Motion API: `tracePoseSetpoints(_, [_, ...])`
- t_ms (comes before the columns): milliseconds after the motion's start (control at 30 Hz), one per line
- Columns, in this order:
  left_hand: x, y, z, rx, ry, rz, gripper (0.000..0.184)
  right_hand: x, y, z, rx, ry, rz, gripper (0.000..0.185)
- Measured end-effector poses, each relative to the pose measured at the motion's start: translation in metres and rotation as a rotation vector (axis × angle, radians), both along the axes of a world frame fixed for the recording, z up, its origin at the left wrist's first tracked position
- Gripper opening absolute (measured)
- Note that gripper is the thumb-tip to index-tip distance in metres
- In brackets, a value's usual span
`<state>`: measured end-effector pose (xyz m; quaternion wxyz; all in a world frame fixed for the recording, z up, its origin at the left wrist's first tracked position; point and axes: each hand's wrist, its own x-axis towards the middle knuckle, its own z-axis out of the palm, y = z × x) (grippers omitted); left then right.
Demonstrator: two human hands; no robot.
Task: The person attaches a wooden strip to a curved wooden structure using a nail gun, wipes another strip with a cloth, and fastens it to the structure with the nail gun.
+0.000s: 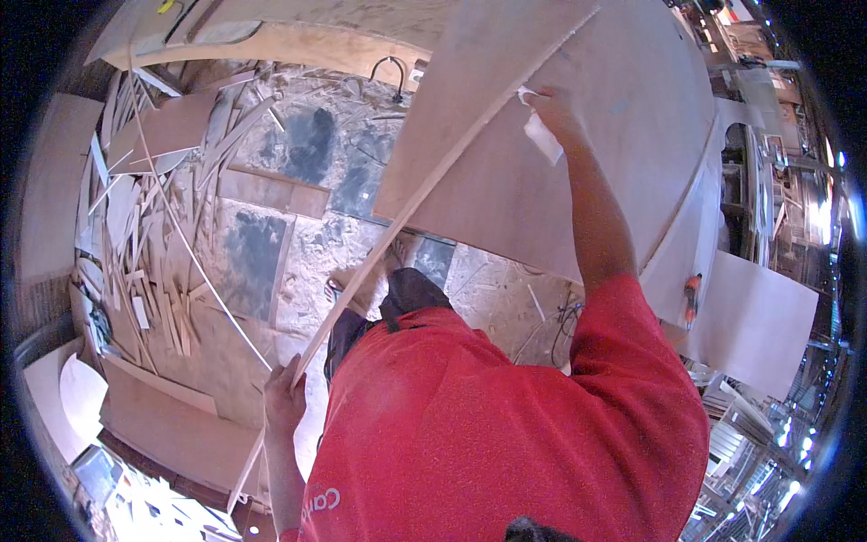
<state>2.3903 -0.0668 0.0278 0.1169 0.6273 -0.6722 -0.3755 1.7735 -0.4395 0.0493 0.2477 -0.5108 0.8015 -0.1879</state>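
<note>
A long thin wooden strip [433, 176] runs diagonally from the upper right, across a large wooden sheet [623, 117], down to the lower left. My left hand [284, 397] is closed round its lower end. Near the strip's upper part, my right hand [553, 110] is over the sheet, its fingers closed on a crumpled white piece [543, 140] that looks like paper or cloth. The strip's upper portion lies on the sheet, while its lower portion extends past the sheet's edge.
Offcuts and narrow wood strips [167, 312] are piled at the left on a dusty floor. An orange-handled tool [692, 298] lies at the right near another board [759, 321]. A curved black cable or hose [389, 61] stands at the top. My feet are below the strip.
</note>
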Motion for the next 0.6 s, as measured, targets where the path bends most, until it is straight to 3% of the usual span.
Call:
tracePoseSetpoints(100, [0.003,0.003,-0.007,0.004,-0.032,0.015,0.038,0.036,0.023,0.044,-0.012,0.095,0.038,0.042])
tracePoseSetpoints(167, [0.003,0.003,-0.005,0.015,-0.026,0.026,0.039,0.025,0.029,0.011,-0.022,0.128,0.143,0.041])
tracePoseSetpoints(300, [-0.003,-0.007,0.003,0.048,-0.034,0.022,0.039,0.057,0.057,0.001,-0.023,0.187,0.469,0.033])
tracePoseSetpoints(400, [-0.001,-0.006,0.003,0.044,-0.030,0.014,0.039,0.112,0.070,0.051,0.108,0.432,0.438,0.035])
tracePoseSetpoints(600, [-0.002,-0.006,0.004,0.001,-0.008,0.010,0.038,0.122,0.067,0.052,0.119,0.682,0.476,0.029])
